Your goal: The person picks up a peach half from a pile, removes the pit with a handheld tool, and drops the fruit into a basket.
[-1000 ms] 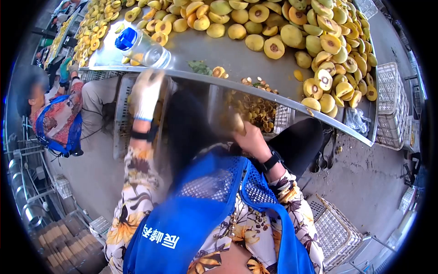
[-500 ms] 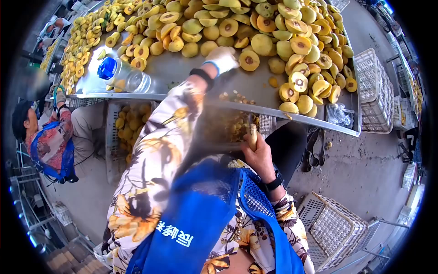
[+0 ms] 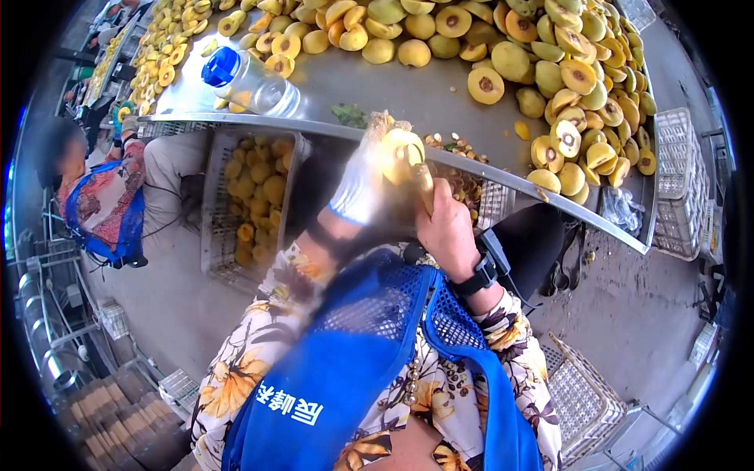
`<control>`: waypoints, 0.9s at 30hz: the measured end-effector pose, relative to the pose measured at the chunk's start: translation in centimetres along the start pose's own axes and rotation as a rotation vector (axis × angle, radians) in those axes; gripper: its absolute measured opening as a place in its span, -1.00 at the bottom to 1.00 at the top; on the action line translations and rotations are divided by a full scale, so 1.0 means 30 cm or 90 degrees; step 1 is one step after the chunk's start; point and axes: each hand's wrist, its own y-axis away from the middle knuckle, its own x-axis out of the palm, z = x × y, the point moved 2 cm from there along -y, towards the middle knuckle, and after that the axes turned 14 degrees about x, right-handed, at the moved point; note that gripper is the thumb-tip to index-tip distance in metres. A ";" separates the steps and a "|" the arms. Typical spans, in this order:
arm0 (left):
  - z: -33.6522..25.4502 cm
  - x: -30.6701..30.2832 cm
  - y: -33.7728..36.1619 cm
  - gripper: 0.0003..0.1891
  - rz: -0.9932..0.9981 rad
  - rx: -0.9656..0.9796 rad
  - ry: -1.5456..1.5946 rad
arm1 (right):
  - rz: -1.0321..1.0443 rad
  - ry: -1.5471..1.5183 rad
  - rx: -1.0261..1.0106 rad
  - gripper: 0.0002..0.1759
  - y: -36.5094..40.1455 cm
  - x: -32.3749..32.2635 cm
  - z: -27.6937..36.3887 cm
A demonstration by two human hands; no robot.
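A white knit glove covers my left hand, which is closed around a yellow peach half just in front of the table edge. My bare right hand grips the wooden handle of a small tool. The tool's upper end meets the peach half, and its working tip is too blurred to make out. On the metal table lies a big heap of halved peaches, many with brown stone centres showing. A loose half rests cut side up near the heap's front.
A clear bottle with a blue cap lies on the table at left. Crumpled plastic sits at the right corner. Below the edge is a crate of peaches. A co-worker sits at left. White crates stand at right.
My left hand has drawn back from the peaches on the table to my right hand, now with a peach half in it. The tool has come up against that half. The view has shifted slightly.
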 end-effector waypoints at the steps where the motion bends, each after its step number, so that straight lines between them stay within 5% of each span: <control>1: -0.009 0.016 0.016 -0.60 -0.061 -0.141 0.204 | 0.009 0.004 0.003 -0.76 0.007 0.006 -0.006; 3: -0.010 0.026 0.028 -0.48 -0.048 -0.177 0.220 | 0.017 0.014 0.023 -0.77 0.016 0.013 -0.006; 6: 0.001 0.026 0.043 -0.50 0.054 0.003 -0.089 | 0.014 0.030 0.072 -0.76 0.032 0.010 0.008; 10: 0.032 0.061 0.076 -0.56 -0.020 0.005 -0.099 | 0.022 0.040 0.085 -0.77 0.052 0.023 0.015; 17: 0.005 -0.005 0.036 -0.69 0.172 0.167 -0.233 | 0.076 0.110 0.035 -0.79 0.058 0.003 0.006; 23: -0.027 -0.013 0.019 -0.65 0.144 -0.242 0.378 | -0.008 -0.026 0.040 -0.67 0.047 -0.054 0.025; 25: 0.048 -0.023 0.021 -0.61 0.321 -0.050 0.261 | -0.037 -0.057 0.017 -0.45 0.020 -0.080 0.020; 27: 0.016 -0.012 0.020 -0.58 0.294 -0.406 0.392 | 0.031 -0.046 -0.046 -0.41 -0.006 -0.088 0.021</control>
